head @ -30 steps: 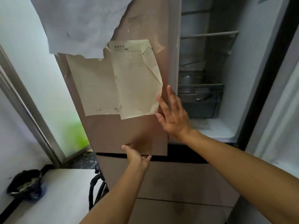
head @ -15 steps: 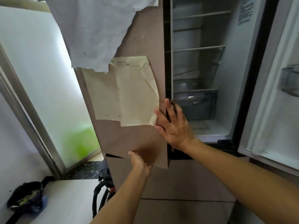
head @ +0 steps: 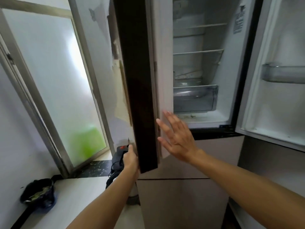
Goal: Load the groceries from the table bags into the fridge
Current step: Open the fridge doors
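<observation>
Left-side fridge door [head: 140,96] held ajar for loading.
To steer it, left hand [head: 131,160] gripped its lower corner; right hand [head: 176,136] hovered alongside, spread and empty.

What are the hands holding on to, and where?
The left hand grips the left fridge door at its lower corner. The right hand is open and holds nothing.
</observation>
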Action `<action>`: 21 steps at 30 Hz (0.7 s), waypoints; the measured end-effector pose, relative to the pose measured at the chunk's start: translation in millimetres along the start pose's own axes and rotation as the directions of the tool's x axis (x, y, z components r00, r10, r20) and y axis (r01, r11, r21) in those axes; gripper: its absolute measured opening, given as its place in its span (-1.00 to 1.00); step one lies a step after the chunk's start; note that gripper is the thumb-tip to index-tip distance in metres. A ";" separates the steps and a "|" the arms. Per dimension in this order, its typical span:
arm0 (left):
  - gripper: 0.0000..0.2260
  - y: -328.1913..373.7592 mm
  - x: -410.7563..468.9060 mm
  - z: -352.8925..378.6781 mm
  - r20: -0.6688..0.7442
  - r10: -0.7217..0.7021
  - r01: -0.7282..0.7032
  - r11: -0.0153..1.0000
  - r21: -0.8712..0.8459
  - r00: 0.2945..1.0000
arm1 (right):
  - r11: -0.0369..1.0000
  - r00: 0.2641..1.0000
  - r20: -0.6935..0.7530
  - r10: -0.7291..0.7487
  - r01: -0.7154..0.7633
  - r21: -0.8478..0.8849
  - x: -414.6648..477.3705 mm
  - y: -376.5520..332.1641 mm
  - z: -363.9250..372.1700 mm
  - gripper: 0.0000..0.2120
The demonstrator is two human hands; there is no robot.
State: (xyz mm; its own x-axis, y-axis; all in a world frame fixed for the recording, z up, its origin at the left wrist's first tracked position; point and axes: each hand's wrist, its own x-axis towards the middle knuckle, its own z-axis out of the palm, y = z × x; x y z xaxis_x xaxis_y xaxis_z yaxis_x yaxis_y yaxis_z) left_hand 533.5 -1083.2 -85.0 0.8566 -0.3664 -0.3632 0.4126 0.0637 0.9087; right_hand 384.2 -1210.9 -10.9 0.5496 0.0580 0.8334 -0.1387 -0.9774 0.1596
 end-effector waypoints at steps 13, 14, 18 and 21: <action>-0.49 96.3 -74.2 -89.8 -0.026 0.893 -0.713 0.376 0.592 0.449 | 0.959 0.909 0.307 0.283 -0.273 -0.074 11.4 -31.1 41.6 -0.55; -0.46 98.7 -75.4 -89.0 0.012 0.912 -0.720 0.316 0.618 0.411 | 0.963 0.912 0.310 0.269 -0.266 -0.054 15.3 -33.3 47.6 -0.54; -0.33 103.9 -64.6 -90.0 0.065 0.914 -0.680 0.249 0.689 0.401 | 0.981 0.917 0.365 0.162 -0.190 0.041 24.9 -34.6 74.5 -0.45; -0.33 110.7 -42.3 -102.4 0.066 0.920 -0.654 0.224 0.723 0.387 | 0.988 0.934 0.352 0.059 -0.105 0.114 32.1 -35.7 94.2 -0.51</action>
State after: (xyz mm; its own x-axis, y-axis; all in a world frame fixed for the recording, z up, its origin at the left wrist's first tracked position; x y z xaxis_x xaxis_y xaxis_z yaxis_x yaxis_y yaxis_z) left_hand 574.6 -965.6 9.9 0.6909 -0.1442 0.7084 -0.6916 -0.4170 0.5897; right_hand 484.4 -1193.3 -39.7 0.7953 -0.0745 0.6017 -0.1008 -0.9949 0.0100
